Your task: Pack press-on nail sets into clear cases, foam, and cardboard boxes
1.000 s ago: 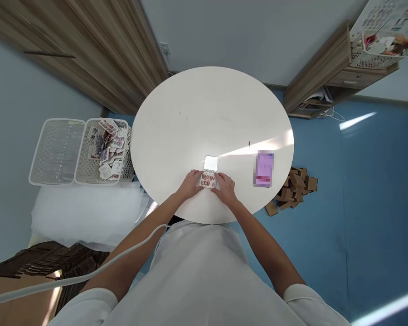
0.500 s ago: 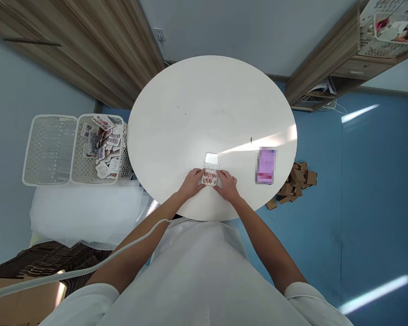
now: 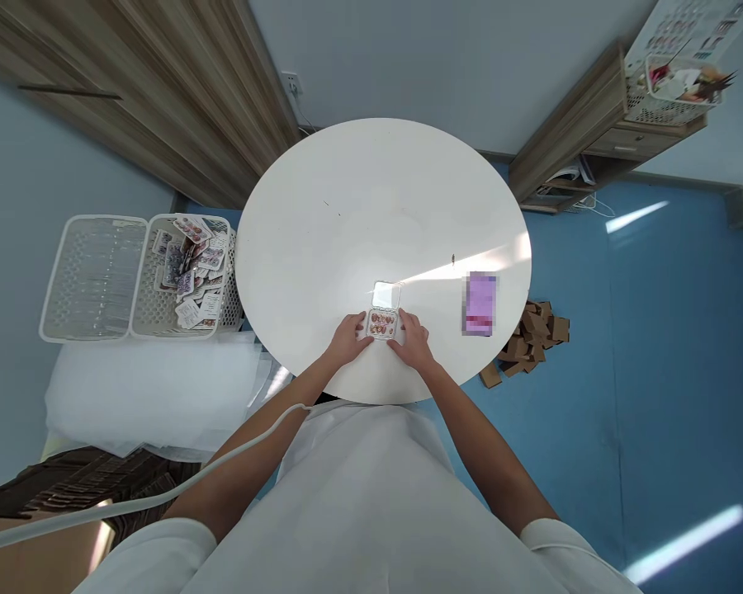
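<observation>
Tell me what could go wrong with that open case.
The pieces sit uncovered in the case, so a bump from the left hand or right hand, one on each side, might spill them. The lid is open, so a careless push could strain its hinge.

Seemingly a packing room: heaped cardboard boxes [image 3: 534,332], card-filled basket [image 3: 232,293].

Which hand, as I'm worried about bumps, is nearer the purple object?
Right. The right hand is left of the purple object, beside the open case; the left hand is beyond the case.
</observation>
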### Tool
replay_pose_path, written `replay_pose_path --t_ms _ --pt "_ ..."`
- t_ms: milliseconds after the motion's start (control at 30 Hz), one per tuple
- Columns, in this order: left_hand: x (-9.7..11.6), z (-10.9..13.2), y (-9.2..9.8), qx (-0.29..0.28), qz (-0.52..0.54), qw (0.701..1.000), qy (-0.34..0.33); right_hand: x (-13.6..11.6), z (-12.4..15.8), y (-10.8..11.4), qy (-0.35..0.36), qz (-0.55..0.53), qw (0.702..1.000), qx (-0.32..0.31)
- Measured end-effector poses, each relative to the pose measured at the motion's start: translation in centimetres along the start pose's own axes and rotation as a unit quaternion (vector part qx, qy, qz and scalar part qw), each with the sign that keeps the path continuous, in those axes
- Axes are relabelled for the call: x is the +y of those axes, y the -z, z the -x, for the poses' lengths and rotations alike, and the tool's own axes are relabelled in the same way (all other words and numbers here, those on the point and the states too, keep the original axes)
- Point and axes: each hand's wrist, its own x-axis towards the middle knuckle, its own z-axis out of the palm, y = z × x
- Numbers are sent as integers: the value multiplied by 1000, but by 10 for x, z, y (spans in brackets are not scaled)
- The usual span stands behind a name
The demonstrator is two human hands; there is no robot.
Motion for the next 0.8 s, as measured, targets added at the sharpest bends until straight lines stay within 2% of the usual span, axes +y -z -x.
replay_pose_path --t_ms 100,267,400,567,700,800 --pt "0 1 -2 11 23 999 35 -3 0 -1 -11 4 1000 -10" --pt "3 2 -7 -3 16 1000 18 -1 -1 1 32 81 996 -35" --pt "4 5 -8 2 16 1000 21 1 1 4 53 77 995 -32" --pt "9 10 -8 7 50 998 23 -2 4 1 16 -60 998 -5" --pt "12 18 -11 -7 116 993 8 -4 7 -7 -27 -196 980 15" --pt "9 27 -17 32 165 984 57 -5 14 -12 -44 -242 969 18"
